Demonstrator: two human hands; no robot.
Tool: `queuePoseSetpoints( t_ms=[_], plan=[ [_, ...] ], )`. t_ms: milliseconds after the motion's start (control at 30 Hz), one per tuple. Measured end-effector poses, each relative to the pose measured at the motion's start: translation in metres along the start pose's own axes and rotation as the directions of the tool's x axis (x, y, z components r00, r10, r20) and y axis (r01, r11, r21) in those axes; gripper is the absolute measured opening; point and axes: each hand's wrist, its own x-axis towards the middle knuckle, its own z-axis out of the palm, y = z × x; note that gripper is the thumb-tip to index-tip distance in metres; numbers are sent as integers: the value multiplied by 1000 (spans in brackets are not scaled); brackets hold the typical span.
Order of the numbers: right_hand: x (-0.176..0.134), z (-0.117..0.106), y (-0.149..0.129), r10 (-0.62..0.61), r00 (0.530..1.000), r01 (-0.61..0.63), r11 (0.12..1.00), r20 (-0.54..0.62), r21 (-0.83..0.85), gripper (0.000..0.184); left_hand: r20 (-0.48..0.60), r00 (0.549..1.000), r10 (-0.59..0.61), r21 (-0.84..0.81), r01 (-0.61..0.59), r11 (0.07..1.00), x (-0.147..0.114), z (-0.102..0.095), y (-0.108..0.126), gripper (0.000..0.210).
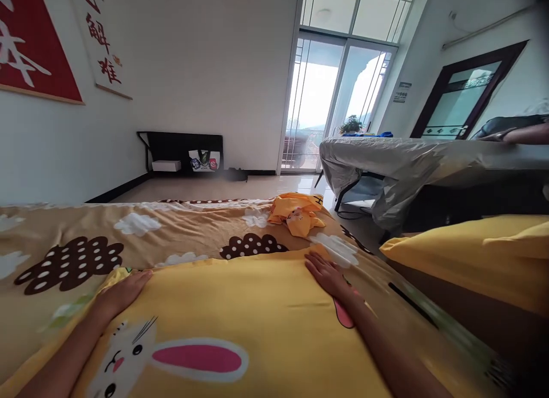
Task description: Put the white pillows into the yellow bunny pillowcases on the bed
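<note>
A yellow pillowcase point(274, 312) printed with a white rabbit lies spread out in front of me. It rests on a tan bedsheet point(206, 221) patterned with clouds and dotted brown shapes. My left hand point(126, 290) lies flat on the pillowcase's far left corner, fingers together and pointing right. At the far right corner, my right hand point(326, 274) presses down with its fingers stretched out. Just beyond it sits a crumpled orange cloth point(298, 215) with an animal face on it. Whether anything is inside the pillowcase I cannot tell.
On the right, another yellow cloth point(467, 249) lies on a brown surface. Behind it stands a table point(412, 152) under a plastic cover, with another person's arm point(525, 135) at its far right. A black shelf point(180, 149) is against the back wall, left of glass doors point(315, 100).
</note>
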Motion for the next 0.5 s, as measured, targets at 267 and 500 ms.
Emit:
queuePoseSetpoints(
  t_ms=[267,500],
  plan=[
    [-57,-23,-19,17,990,-6,997,-143,78,52,-135,990,35,-44,-42,998,-65,-25,20,63],
    [-190,16,63,-5,942,100,958,-334,267,49,-443,874,202,-76,-261,962,-240,8,-57,52]
  ],
)
